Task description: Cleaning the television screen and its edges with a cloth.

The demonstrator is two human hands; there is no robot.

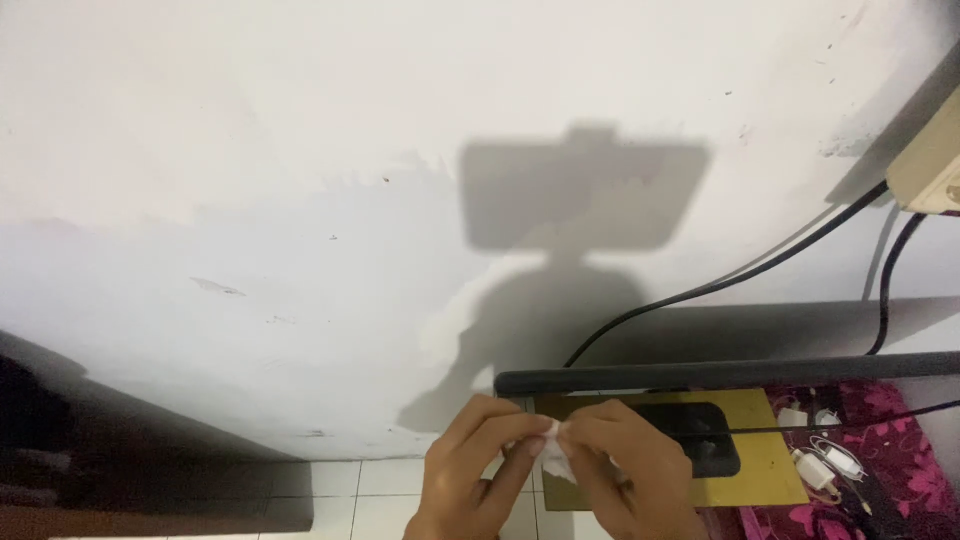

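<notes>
A small crumpled white tissue (pixel 556 447) sits low in the view, just below centre, pinched between the fingertips of both hands. The left hand (pixel 470 470) comes up from the bottom edge with its fingers curled and its thumb and forefinger closed on the tissue's left side. The right hand (pixel 625 475) meets it from the other side, fingers bent, grasping the tissue's right part, so the two hands touch at the fingertips around the white wad. How much of the tissue is tucked under the fingers cannot be told.

Just behind the hands lies a flat mustard-yellow board (pixel 760 455) with a black phone-shaped slab (pixel 700 435) lying on it; the right hand covers the board's near left corner. A dark grey bar (pixel 720 374) runs level across the view just above the board. To the right of the board are white chargers and coiled white cables (pixel 828 462) on a magenta flowered cloth (pixel 905 470). Black cables (pixel 720 285) climb the white wall (pixel 250 150) toward a cream socket block (pixel 932 165) at the right edge. A shadow of a head with a rectangular shape above it (pixel 575 230) falls on the wall over the hands. White floor tiles (pixel 350 500) show at the bottom left, beside the left hand
</notes>
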